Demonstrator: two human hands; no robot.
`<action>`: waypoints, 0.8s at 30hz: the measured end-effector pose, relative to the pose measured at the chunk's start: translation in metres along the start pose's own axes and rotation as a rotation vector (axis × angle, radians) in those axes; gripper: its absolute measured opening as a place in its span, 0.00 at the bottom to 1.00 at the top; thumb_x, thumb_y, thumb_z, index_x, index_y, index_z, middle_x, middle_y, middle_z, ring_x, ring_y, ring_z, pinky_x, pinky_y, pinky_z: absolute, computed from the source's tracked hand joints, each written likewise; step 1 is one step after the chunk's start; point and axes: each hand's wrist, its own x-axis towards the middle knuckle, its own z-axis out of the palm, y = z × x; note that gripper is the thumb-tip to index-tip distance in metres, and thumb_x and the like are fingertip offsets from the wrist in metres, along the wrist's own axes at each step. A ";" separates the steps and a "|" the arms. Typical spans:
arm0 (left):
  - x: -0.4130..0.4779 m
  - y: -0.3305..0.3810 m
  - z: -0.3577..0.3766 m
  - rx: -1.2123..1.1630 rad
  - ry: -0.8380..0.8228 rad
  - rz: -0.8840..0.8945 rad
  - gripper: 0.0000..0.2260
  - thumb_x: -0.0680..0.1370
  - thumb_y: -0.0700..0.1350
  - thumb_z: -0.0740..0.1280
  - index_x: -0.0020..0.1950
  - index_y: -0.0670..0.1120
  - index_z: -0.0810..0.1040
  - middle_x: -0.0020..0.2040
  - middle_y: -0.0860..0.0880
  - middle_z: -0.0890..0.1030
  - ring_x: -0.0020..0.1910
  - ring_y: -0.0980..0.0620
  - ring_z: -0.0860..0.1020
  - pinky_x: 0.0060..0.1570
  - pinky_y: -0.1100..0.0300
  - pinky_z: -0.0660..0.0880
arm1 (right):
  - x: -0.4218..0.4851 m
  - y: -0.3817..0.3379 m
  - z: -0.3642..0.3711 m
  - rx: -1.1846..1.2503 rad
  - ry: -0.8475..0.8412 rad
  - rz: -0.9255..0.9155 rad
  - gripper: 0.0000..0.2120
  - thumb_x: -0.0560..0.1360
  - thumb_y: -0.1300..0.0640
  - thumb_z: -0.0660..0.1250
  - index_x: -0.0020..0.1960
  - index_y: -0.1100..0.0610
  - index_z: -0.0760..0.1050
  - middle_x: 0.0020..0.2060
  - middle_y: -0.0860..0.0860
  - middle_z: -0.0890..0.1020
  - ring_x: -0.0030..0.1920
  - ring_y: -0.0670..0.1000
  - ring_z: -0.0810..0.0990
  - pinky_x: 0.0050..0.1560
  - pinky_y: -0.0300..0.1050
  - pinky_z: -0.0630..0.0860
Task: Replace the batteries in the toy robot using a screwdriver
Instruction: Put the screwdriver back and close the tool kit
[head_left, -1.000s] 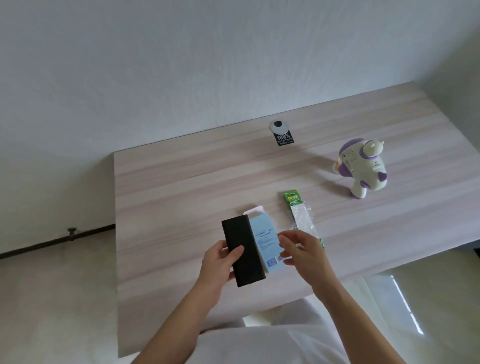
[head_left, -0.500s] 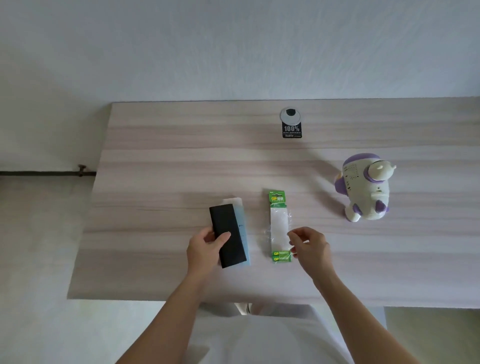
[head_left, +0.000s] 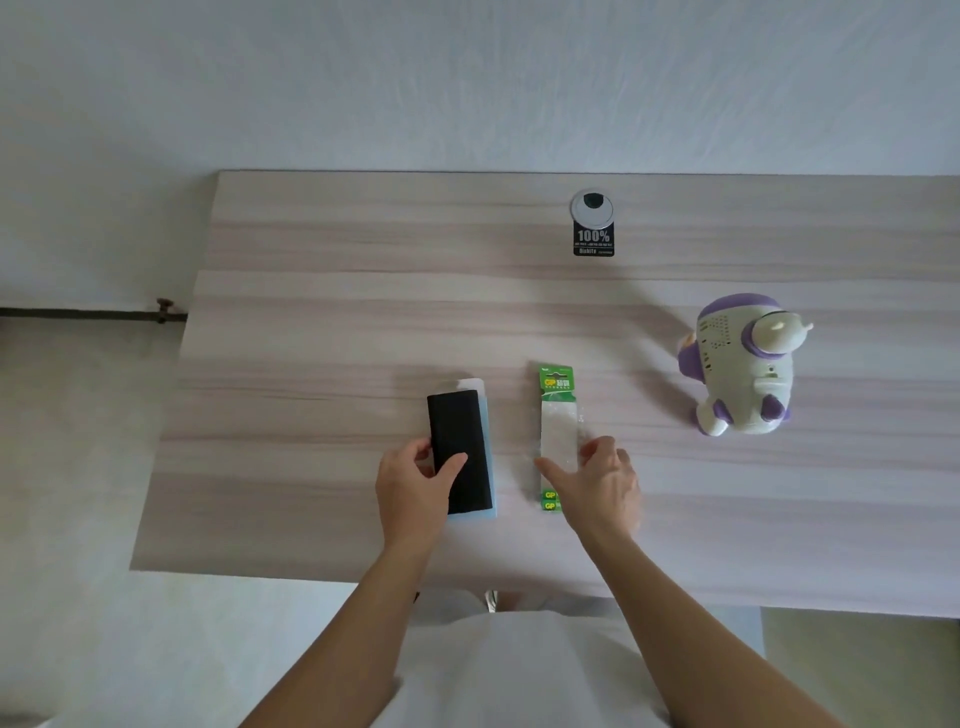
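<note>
Your left hand (head_left: 413, 488) grips a flat black rectangular case (head_left: 460, 441) near the front of the pale wood-grain table (head_left: 311, 338). The thumb is laid across its top face and the fingers curl round its left edge. The case lies on a pale blue card box (head_left: 489, 467), whose right edge and white top tab show past it. Just to the right, apart from the box, a green-topped clear blister pack of batteries (head_left: 558, 415) lies flat and lengthwise, with green cells visible at its near end. Your right hand (head_left: 602, 483) is on the pack's near half. The thumb rests across the clear plastic and the bent fingers sit at its right edge, but whether they actually pinch the pack cannot be told. The white-and-purple plastic toy robot (head_left: 743, 369) stands well apart on the table's right side, away from both hands, with a patch of small holes showing on its shell. Near the far edge sits a round silver cable grommet (head_left: 592, 205), with a black sticker reading "100%" (head_left: 593, 241) just in front of it. A dark pipe (head_left: 78, 313) runs along the wall at left.
</note>
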 end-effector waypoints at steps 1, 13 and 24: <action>-0.001 0.000 0.000 0.002 -0.005 0.002 0.18 0.73 0.53 0.76 0.60 0.48 0.80 0.53 0.50 0.80 0.52 0.51 0.79 0.52 0.55 0.78 | -0.001 -0.001 0.002 -0.001 0.004 0.012 0.27 0.68 0.37 0.74 0.53 0.54 0.69 0.49 0.51 0.74 0.53 0.55 0.74 0.44 0.48 0.70; -0.008 0.006 -0.001 -0.038 -0.062 0.013 0.19 0.75 0.46 0.76 0.66 0.47 0.81 0.49 0.54 0.83 0.49 0.53 0.81 0.50 0.64 0.73 | -0.002 -0.005 0.008 0.458 -0.077 0.031 0.20 0.74 0.53 0.74 0.62 0.55 0.73 0.46 0.52 0.81 0.43 0.53 0.82 0.40 0.47 0.81; -0.002 0.006 -0.001 -0.072 -0.098 -0.016 0.21 0.76 0.49 0.75 0.67 0.46 0.78 0.57 0.51 0.83 0.52 0.56 0.79 0.50 0.66 0.73 | -0.008 -0.017 0.024 0.801 -0.306 0.035 0.19 0.78 0.61 0.69 0.64 0.49 0.67 0.50 0.54 0.83 0.50 0.55 0.84 0.51 0.53 0.83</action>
